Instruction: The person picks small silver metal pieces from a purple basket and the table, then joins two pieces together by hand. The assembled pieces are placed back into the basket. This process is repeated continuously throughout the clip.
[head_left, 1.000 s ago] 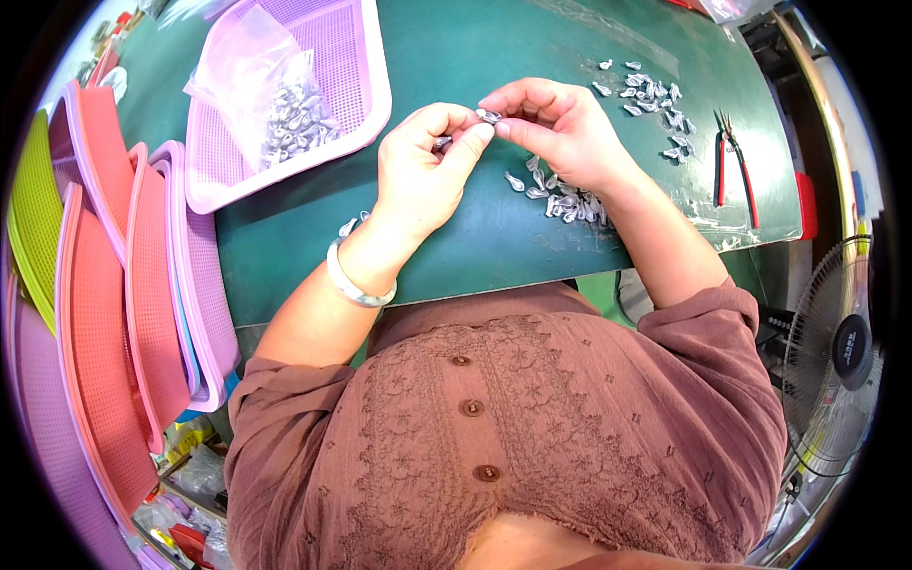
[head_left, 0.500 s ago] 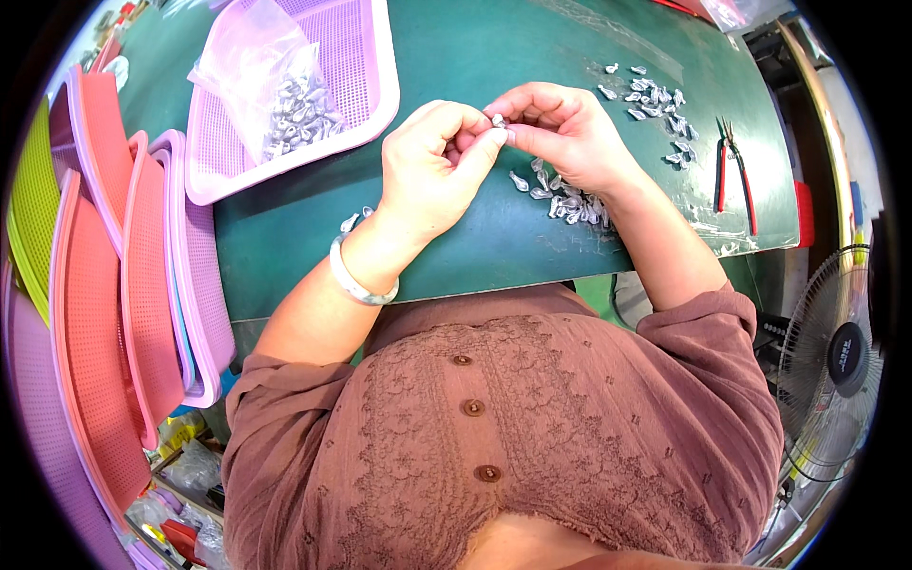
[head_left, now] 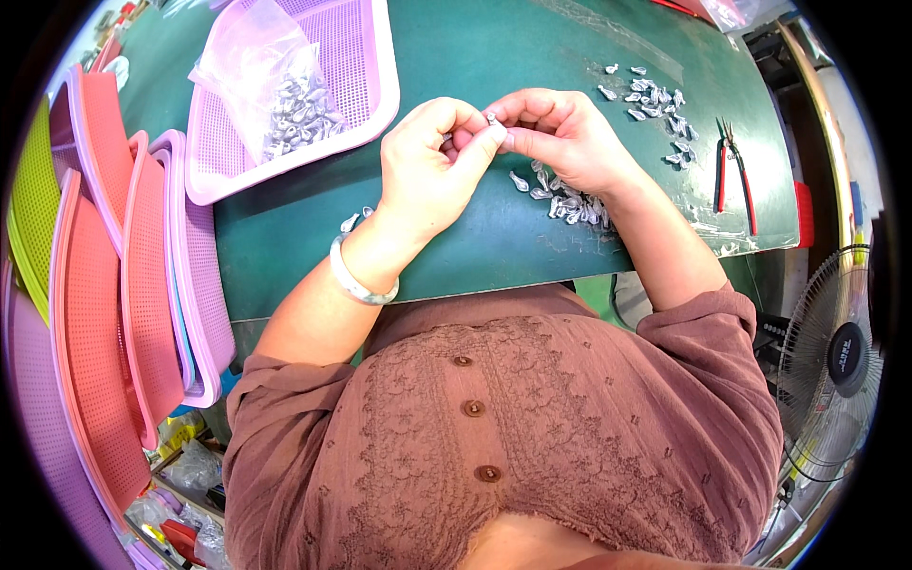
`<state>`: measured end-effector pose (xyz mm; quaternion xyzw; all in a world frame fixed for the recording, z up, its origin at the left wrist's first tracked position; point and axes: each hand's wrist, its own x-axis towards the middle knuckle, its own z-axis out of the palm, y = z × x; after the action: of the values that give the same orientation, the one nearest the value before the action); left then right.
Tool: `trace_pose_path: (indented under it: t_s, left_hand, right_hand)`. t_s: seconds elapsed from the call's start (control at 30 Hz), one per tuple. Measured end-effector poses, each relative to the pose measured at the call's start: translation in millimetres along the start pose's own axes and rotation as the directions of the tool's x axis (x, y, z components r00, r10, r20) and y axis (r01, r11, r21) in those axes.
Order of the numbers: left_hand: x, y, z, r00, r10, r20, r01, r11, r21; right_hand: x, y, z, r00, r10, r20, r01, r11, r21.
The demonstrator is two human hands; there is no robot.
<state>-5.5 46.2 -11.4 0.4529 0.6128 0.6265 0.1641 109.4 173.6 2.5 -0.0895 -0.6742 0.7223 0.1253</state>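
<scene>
Above the green table, my left hand and my right hand meet fingertip to fingertip, both closed in a pinch. Between the fingertips shows the tip of a small silver-grey teardrop-shaped piece; the fingers cover the rest of it. Below my right hand lies a pile of like teardrop pieces, partly hidden by the wrist. A looser group of them is spread farther back on the right. Next to my left wrist, which wears a pale bangle, are a couple more pieces.
A lilac basket at the back left holds a clear plastic bag of silver pieces. Red-handled pliers lie at the table's right. Stacked coral, lilac and green baskets stand left; a fan is at the right.
Both hands stay together in nearly the same place. The small piece between the fingertips has shifted slightly and shows less now.
</scene>
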Motion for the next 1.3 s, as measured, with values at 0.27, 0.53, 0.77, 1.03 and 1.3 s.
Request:
trace_pose_path:
  t_s: [0.27, 0.53, 0.77, 1.03, 1.3]
  left_hand:
    - [0, 5, 0, 0.999, -0.03, 0.041, 0.033, 0.997, -0.065]
    - [0, 10, 1, 0.995, -0.084, 0.048, 0.09, 0.984, -0.151]
    - [1, -1, -5, 0.975, -0.119, 0.187, 0.084, 0.979, 0.184]
    - [-5, 8, -1, 0.873, -0.034, 0.487, -0.187, 0.898, 0.398]
    - [-2, 4, -1, 0.911, -0.072, 0.407, -0.098, 0.919, 0.382]
  right_hand:
    - [0, -1, 1, 0.999, 0.036, 0.021, -0.036, 0.999, 0.02]
    - [-1, -3, -2, 0.998, 0.056, 0.024, -0.056, 0.998, 0.019]
    - [0, -15, -55, 0.905, -0.311, -0.289, -0.035, 0.623, -0.781]
    - [-19, -19, -126, 0.833, -0.224, -0.506, -0.523, -0.015, -0.852]
    - [-11, -15, -98, 0.911, -0.234, -0.34, -0.215, 0.434, -0.875]
